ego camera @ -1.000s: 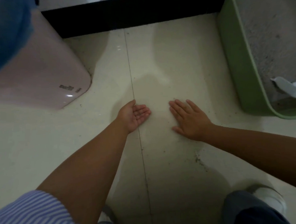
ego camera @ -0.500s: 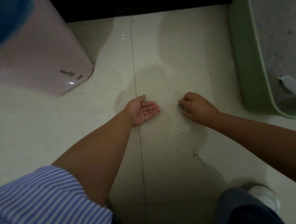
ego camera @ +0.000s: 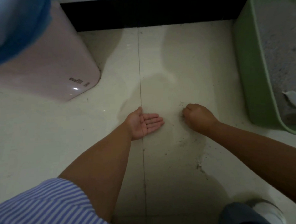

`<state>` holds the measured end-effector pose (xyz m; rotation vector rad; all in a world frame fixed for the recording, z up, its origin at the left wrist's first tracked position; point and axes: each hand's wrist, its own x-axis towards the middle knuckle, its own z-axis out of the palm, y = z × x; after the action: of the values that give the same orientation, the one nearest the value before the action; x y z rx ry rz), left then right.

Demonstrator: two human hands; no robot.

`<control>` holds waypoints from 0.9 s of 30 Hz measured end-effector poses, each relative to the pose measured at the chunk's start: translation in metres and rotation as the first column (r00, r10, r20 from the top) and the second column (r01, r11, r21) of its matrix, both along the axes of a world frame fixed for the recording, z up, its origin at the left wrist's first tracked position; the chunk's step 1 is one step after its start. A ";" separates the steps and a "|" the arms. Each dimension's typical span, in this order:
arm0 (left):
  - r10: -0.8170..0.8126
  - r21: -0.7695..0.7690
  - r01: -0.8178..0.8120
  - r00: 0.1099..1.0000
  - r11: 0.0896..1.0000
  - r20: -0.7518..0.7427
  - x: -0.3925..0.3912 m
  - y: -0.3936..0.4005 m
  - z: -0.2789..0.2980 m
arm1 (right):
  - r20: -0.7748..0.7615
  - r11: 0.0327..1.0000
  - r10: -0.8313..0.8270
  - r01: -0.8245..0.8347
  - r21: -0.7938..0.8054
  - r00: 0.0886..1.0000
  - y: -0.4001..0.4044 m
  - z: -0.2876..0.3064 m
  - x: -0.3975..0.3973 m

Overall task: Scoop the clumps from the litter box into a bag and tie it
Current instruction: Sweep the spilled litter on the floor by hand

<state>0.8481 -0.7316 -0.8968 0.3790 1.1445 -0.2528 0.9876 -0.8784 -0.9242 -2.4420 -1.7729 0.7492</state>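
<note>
The green litter box (ego camera: 248, 74) stands at the right edge, filled with grey litter (ego camera: 279, 48), and a white scoop (ego camera: 292, 99) lies in it. Loose litter grains (ego camera: 183, 142) are scattered on the pale floor tiles beside it. My left hand (ego camera: 144, 123) lies palm up on the floor, fingers straight, with a few grains on the fingers. My right hand (ego camera: 198, 117) is curled into a fist on the floor among the grains, a short gap from the left hand. Whether grains are inside the fist is hidden. A blue bag (ego camera: 11, 24) lines a pink bin (ego camera: 41, 65) at the upper left.
A black baseboard (ego camera: 148, 11) runs along the far side of the floor. My white shoe (ego camera: 266, 210) and dark trouser leg are at the bottom right. A tile joint runs straight down between the hands.
My right hand went from flat on the floor to a fist, drawing its fingers in through the grains. My left hand stayed palm up in place.
</note>
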 end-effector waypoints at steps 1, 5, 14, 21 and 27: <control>0.005 0.000 -0.005 1.000 1.000 0.001 0.000 0.000 0.000 | 0.013 1.000 -0.009 0.009 -0.006 1.000 0.004 0.004 -0.002; 0.024 -0.011 -0.024 1.000 1.000 0.007 0.000 0.000 0.001 | -0.017 0.965 -0.261 0.261 -0.030 0.965 0.014 0.015 -0.002; 0.064 -0.065 -0.062 0.997 0.996 0.035 0.010 -0.004 0.002 | -0.716 0.546 -0.652 0.810 -0.215 0.249 0.011 0.043 -0.007; -0.073 -0.010 0.073 0.997 0.997 -0.028 0.022 -0.010 0.002 | -0.387 0.632 -0.720 0.775 -0.024 0.575 0.001 0.035 0.007; -0.053 0.048 0.057 0.995 0.997 -0.085 0.014 -0.002 -0.001 | -0.174 0.967 -0.248 0.254 0.013 0.953 0.001 0.017 0.004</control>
<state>0.8617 -0.7334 -0.8974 0.4486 1.2261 -0.2906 0.9912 -0.8779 -0.9074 -2.4325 -1.3721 0.8621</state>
